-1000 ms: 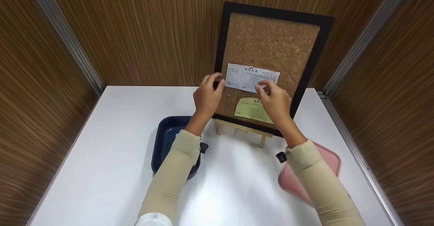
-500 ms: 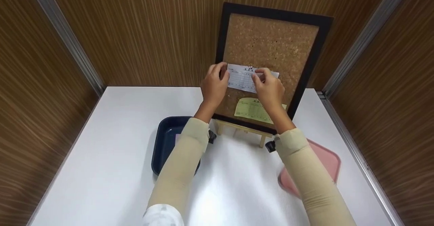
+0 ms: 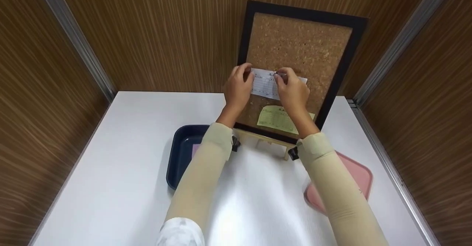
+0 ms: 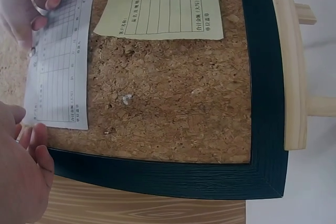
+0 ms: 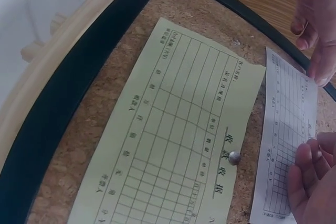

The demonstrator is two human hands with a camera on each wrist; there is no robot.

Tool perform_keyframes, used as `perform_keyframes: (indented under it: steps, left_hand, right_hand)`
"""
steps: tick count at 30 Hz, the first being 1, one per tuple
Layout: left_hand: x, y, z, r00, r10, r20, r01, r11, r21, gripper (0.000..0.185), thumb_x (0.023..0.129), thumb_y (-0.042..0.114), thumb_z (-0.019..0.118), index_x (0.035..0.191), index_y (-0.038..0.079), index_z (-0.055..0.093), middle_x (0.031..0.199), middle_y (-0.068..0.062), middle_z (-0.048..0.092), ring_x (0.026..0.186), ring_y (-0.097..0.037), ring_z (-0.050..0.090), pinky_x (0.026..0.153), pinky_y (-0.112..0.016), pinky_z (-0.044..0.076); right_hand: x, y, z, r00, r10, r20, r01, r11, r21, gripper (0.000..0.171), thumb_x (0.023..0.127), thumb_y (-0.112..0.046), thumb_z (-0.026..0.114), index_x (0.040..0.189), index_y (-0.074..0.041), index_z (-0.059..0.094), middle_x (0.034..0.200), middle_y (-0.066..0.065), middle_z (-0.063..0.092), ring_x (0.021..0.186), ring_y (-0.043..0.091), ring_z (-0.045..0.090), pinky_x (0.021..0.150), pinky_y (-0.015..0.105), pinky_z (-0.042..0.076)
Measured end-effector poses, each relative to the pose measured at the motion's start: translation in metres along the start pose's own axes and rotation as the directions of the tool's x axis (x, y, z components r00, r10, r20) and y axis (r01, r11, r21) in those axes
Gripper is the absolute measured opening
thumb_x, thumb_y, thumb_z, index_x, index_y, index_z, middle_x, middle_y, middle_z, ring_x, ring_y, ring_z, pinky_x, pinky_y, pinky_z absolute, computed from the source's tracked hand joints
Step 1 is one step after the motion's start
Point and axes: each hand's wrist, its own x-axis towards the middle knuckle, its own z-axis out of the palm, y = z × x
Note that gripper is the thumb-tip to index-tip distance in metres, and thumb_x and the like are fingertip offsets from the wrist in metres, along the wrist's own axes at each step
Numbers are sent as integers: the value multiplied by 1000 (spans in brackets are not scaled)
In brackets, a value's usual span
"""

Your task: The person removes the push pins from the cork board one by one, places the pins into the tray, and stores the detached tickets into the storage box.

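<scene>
A framed cork board (image 3: 295, 43) carries a white printed form slip (image 3: 265, 85), with a yellow printed slip (image 3: 276, 118) below it. My right hand (image 3: 294, 93) is at the white slip's top, thumb and index fingertips right around a small metal pushpin (image 3: 276, 72). In the left wrist view the right thumb tip meets this pin (image 4: 32, 52). My left hand (image 3: 238, 87) is at the white slip's left end, fingers loosely bent, thumb and index apart near its top corner. Another metal pushpin (image 5: 234, 158) holds the yellow slip. The right index fingertip is hidden in the left wrist view.
The board leans on a small wooden easel (image 3: 271, 138) on a white table (image 3: 140, 120). A dark blue tray (image 3: 177, 157) holding a pinkish piece stands left, under the left arm. A pink tray (image 3: 363, 177) lies right, partly behind the right sleeve. Wood-grain walls enclose the table.
Both hands have moved up along the board. The left has shifted right onto the white slip's left end. The right has risen from the slip's lower part to the pushpin at its top.
</scene>
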Motion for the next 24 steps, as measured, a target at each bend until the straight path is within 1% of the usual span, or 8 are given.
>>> perform_keyframes:
  steps: [9,16,24]
  left_hand:
    - [3,0,0,1000,-5,-1,5,1000,1,27,103,30,58,126,19,67,123,1,64,106,-11,64,84,-30,51]
    - [5,-1,2,1000,-9,21,11,992,-124,24,103,25,59,122,13,68,117,-1,66,103,-12,62,89,-26,50]
    - [6,-1,3,1000,-16,10,17,987,-157,20,103,24,60,116,11,68,112,-2,67,98,-11,61,86,-25,49]
  right_hand:
    - [4,-2,5,1000,25,0,-25,1000,11,23,98,-34,66,113,-17,69,100,2,78,89,25,72,77,52,47]
    - [6,-6,5,998,63,20,-63,998,7,22,98,-33,67,112,-17,69,103,-1,78,92,23,73,80,51,47]
    - [6,-7,3,997,71,41,-71,997,-2,21,99,-34,65,109,-16,67,100,1,77,88,22,71,81,49,47]
